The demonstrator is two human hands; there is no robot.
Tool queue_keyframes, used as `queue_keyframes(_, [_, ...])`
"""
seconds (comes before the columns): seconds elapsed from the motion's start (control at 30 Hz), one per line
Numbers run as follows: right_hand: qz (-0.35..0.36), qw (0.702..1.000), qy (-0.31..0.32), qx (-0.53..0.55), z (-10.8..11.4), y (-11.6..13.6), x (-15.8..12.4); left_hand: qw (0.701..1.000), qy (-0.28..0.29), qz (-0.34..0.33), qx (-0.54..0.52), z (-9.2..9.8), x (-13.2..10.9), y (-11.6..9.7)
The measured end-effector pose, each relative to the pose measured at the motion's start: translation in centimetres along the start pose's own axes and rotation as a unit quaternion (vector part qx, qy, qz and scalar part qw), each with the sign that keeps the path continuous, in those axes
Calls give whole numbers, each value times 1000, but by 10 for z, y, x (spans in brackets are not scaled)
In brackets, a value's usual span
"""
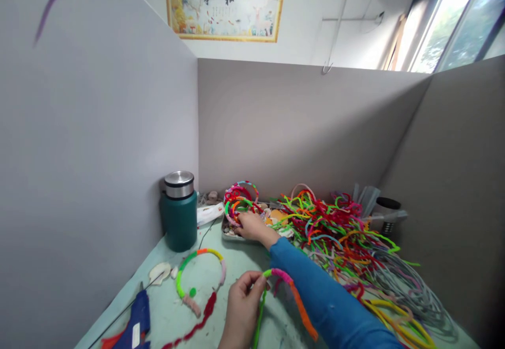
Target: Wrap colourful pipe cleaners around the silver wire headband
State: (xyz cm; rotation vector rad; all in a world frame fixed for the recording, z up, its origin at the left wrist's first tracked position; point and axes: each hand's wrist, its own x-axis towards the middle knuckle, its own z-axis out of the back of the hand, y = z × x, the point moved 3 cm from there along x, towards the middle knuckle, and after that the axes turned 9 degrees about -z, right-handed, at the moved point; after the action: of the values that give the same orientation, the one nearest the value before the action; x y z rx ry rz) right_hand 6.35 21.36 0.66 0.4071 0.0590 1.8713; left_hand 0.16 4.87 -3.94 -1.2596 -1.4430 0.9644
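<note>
My left hand (245, 307) is closed in a pinch on a curved strip wrapped in pipe cleaner (284, 276), lime green, pink and orange, with a green end trailing below. My right hand (255, 227), in a blue sleeve, reaches across to a metal tray (236, 237). Its fingers are bent down over the tray's left part, beside colourful wrapped rings (240, 197); what the fingertips hold is hidden. On the table to the left lies a partly wrapped ring (179, 280) of green, orange, yellow and lilac, with a dark red pipe cleaner (203, 321) trailing from it.
A teal bottle (180, 220) stands at the left. A blue glue gun (139, 315) and a white shell-like piece (158, 273) lie near the left edge. To the right are a heap of pipe cleaners (335, 222), grey wire coils (418, 291) and a dark cup (387, 209). Partition panels (295, 122) enclose the table.
</note>
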Motion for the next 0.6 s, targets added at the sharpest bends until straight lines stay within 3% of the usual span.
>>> queue_keyframes(0.13, [-42,998,-33,24,-2,0,4,1000,-4,-13,1,0,1,3])
queue_keyframes(0.37, [-91,979,-142,114,31,-17,-12,1000,-1,-6,-4,-1,0,6])
queue_keyframes(0.47, [-123,968,-169,136,34,-8,-6,1000,-3,-6,-19,0,0,3])
queue_keyframes(0.6, [-163,959,-174,153,20,19,18,998,-9,-12,-62,2,1,0])
